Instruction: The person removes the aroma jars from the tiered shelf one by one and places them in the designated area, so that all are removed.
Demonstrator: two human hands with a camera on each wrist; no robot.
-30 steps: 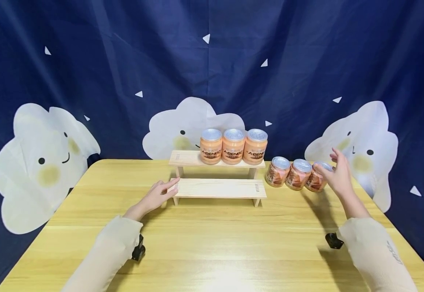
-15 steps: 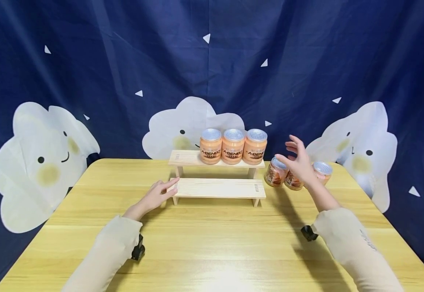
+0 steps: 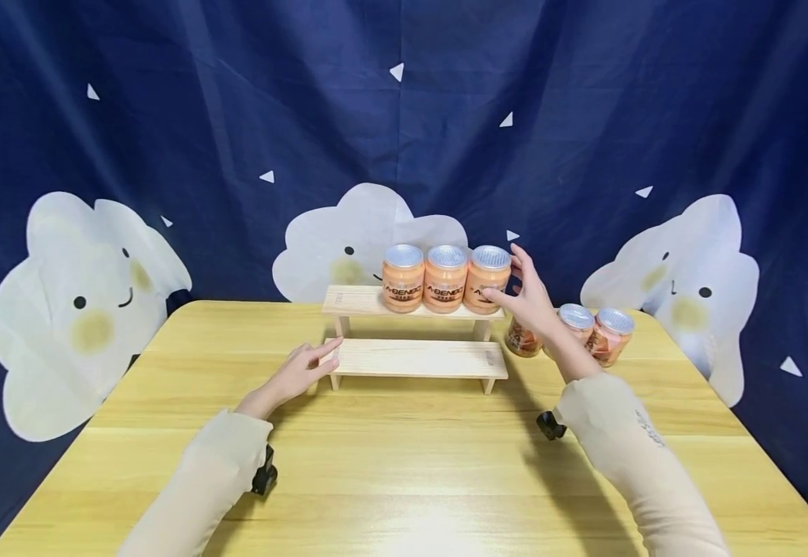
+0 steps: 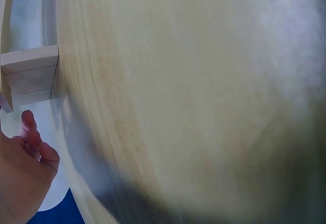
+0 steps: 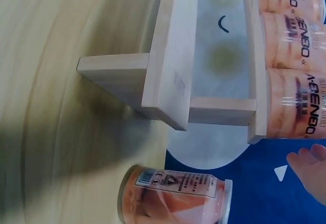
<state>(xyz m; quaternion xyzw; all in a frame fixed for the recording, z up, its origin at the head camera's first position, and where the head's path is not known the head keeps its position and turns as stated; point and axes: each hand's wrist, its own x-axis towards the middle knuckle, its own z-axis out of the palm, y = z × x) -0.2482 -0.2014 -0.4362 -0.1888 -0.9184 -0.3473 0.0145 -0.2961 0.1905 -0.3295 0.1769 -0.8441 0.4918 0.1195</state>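
Three jars [image 3: 444,295], upper shelf [image 3: 352,300] | right hand [image 3: 532,300] parted, empty, near edge | left hand [image 3: 297,373] loose, empty

right hand [image 3: 530,299] partly hides a lower jar [image 3: 523,340]

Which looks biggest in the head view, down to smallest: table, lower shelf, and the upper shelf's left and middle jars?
1. Table
2. Lower shelf
3. Left jar and middle jar: too alike to rank.

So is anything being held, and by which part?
The right hand is at the right side of the rightmost upper jar; whether it grips can't be told. The left hand merely touches the left end of the lower shelf.
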